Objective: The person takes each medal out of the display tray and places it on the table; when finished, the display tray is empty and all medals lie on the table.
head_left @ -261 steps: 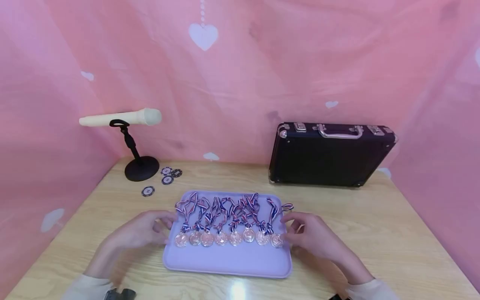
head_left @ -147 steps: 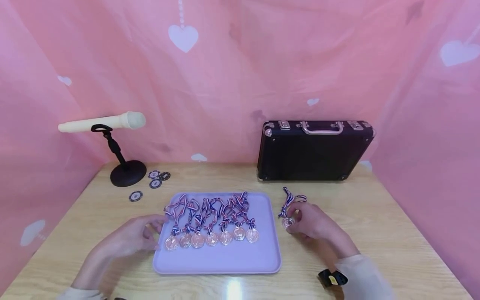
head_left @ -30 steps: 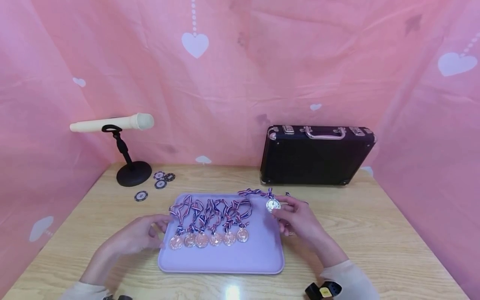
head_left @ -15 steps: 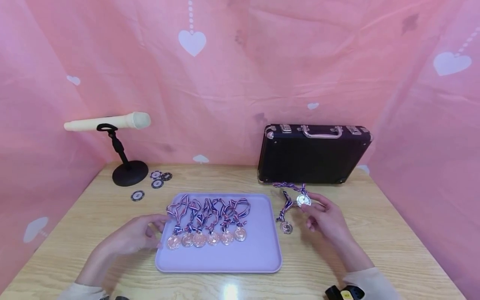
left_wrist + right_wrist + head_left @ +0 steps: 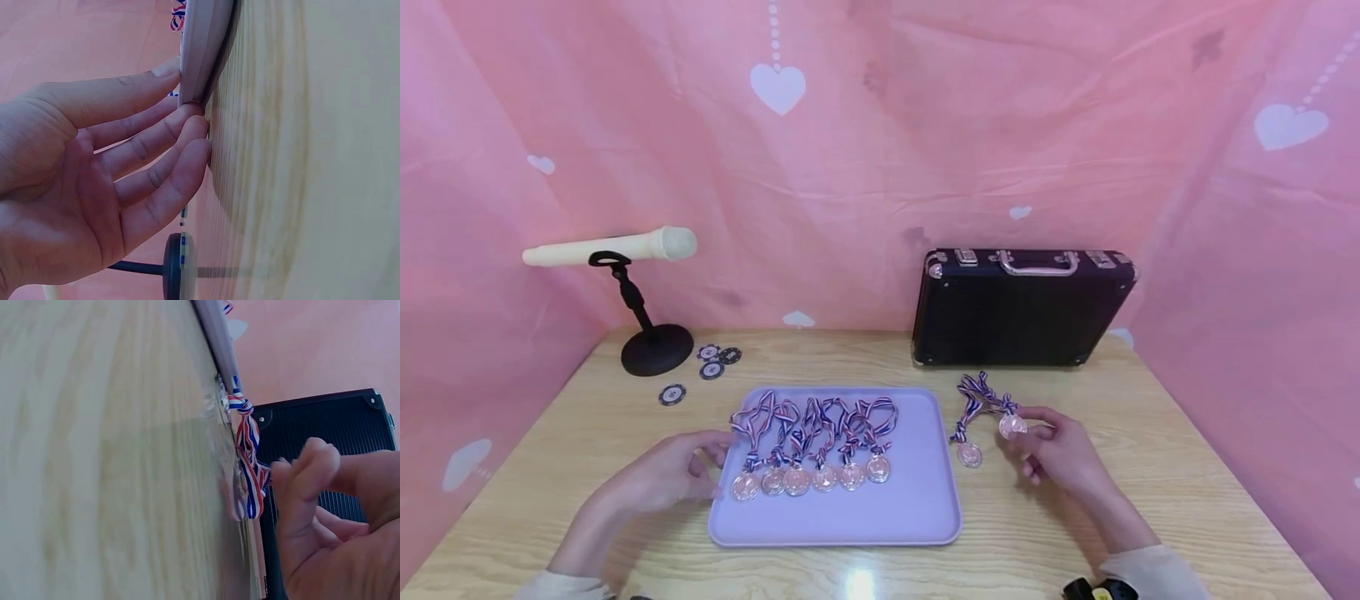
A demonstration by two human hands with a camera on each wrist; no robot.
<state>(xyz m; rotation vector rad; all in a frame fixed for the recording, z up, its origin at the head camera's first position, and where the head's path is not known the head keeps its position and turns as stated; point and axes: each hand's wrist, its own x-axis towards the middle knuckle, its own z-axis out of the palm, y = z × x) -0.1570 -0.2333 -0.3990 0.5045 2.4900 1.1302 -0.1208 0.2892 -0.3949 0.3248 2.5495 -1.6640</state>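
Observation:
A lilac tray (image 5: pixel 835 529) lies on the table with a row of several medals (image 5: pixel 797 479) on red, white and blue ribbons. At its left edge my left hand (image 5: pixel 666 475) holds the rim; the left wrist view has the thumb (image 5: pixel 134 94) on the rim and fingertips at its underside. Right of the tray my right hand (image 5: pixel 1063 446) pinches a medal (image 5: pixel 1012 426) by its right side, close to the tabletop. Beside it lies another medal (image 5: pixel 970 454), their ribbons touching. Fingers hide the pinched medal in the right wrist view, where ribbon (image 5: pixel 250 462) shows.
A black briefcase (image 5: pixel 1018 312) stands at the back right, behind the medals outside the tray. At the back left, a white microphone (image 5: pixel 617 247) rests on a black stand (image 5: pixel 657 348), with several poker chips (image 5: pixel 711 369) close by. A pink cloth (image 5: pixel 865 167) hangs behind the table.
Two medals have left the tray's right end. One was set on the table; my right hand carried the other rightward and lowered it beside the first. My left hand stayed at the tray.

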